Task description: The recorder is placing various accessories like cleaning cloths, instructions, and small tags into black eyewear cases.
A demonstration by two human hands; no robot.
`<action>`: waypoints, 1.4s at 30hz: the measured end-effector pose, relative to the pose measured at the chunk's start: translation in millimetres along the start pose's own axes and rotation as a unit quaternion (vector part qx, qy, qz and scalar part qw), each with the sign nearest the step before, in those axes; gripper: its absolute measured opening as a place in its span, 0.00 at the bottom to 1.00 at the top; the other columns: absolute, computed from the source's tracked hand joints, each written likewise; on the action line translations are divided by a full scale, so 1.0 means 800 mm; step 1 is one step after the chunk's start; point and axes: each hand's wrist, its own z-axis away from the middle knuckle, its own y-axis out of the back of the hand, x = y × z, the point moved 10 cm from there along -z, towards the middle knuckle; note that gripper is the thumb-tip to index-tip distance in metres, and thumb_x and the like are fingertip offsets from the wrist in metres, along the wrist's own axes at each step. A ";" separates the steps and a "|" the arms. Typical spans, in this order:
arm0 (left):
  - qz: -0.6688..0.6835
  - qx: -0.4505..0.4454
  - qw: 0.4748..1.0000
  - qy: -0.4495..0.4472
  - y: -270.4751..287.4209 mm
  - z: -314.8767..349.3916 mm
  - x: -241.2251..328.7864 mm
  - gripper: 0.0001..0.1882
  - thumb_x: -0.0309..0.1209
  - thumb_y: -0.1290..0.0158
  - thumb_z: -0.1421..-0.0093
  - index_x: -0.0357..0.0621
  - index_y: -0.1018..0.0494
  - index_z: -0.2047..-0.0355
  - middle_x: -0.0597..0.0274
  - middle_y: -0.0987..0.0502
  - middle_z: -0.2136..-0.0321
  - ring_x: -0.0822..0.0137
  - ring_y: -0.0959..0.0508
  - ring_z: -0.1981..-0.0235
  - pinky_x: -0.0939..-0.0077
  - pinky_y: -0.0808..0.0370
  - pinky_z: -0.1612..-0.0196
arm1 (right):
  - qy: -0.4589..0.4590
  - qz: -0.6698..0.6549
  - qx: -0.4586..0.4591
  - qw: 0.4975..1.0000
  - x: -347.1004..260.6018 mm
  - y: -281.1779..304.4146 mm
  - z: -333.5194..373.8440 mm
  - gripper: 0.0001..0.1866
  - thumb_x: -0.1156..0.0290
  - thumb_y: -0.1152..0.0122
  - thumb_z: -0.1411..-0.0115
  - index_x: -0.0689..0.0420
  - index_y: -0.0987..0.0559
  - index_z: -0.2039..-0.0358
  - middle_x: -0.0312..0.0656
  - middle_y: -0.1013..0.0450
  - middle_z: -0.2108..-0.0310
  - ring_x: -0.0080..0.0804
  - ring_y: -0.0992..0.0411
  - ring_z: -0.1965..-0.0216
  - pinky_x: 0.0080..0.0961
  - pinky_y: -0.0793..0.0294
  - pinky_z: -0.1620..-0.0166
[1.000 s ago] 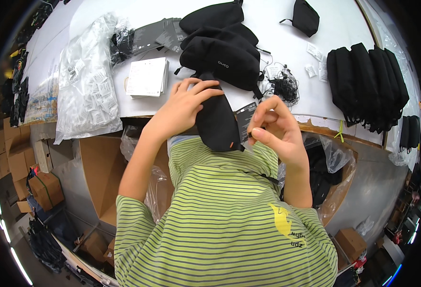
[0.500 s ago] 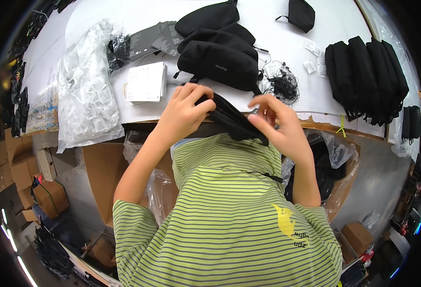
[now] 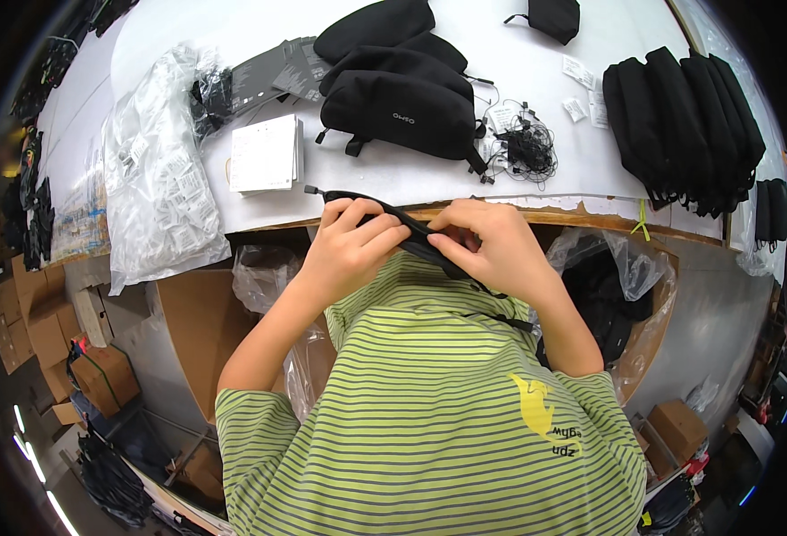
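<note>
A small black zippered bag (image 3: 443,259) is held between my hands, slanting down to the right in front of my body at the table edge. My left hand (image 3: 351,246) grips its upper left part with the fingers curled over the rim. From that end sticks out a dark zipper pull (image 3: 313,189). My right hand (image 3: 492,243) pinches the bag's edge near the middle with thumb and fingers. Just beyond, several black bags (image 3: 398,116) lie piled on the table, with a tangle of thin black cords (image 3: 527,152) to their right.
On the white table (image 3: 188,18) are a stack of white cards (image 3: 264,156), dark grey printed cards (image 3: 258,79), a clear plastic sack of small packets (image 3: 157,170), a row of black bags (image 3: 679,125) and a lone black pouch (image 3: 554,18). Cardboard boxes (image 3: 201,330) stand below the edge.
My right hand has moved left and closed on the bag's edge. My left hand has shifted slightly down with the bag, and the zipper pull now shows at its left end.
</note>
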 end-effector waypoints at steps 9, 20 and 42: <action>0.020 -0.030 0.996 -0.079 -0.007 0.004 0.019 0.14 0.26 0.45 0.57 0.41 0.25 0.67 0.64 0.24 0.70 0.67 0.26 0.66 0.72 0.28 0.60 | -0.045 -0.130 -0.044 0.990 0.020 -0.005 0.003 0.08 0.72 0.36 0.48 0.63 0.21 0.71 0.35 0.29 0.82 0.17 0.36 0.81 0.15 0.38 0.76; 0.038 -0.018 0.994 -0.103 0.004 0.000 0.030 0.14 0.26 0.46 0.58 0.40 0.25 0.67 0.67 0.24 0.72 0.68 0.27 0.70 0.75 0.27 0.64 | -0.062 -0.225 -0.093 0.968 0.030 -0.012 0.004 0.08 0.69 0.35 0.47 0.62 0.21 0.72 0.31 0.31 0.83 0.14 0.38 0.80 0.14 0.38 0.75; 0.480 -0.312 0.754 0.322 -0.040 0.063 -0.041 0.17 0.34 0.40 0.46 0.34 0.30 0.63 0.64 0.27 0.75 0.79 0.34 0.74 0.83 0.34 0.70 | -0.099 -0.209 -0.047 0.972 0.081 0.025 0.073 0.32 0.58 0.30 0.51 0.58 0.36 0.52 0.42 0.31 0.60 0.29 0.31 0.59 0.26 0.33 0.54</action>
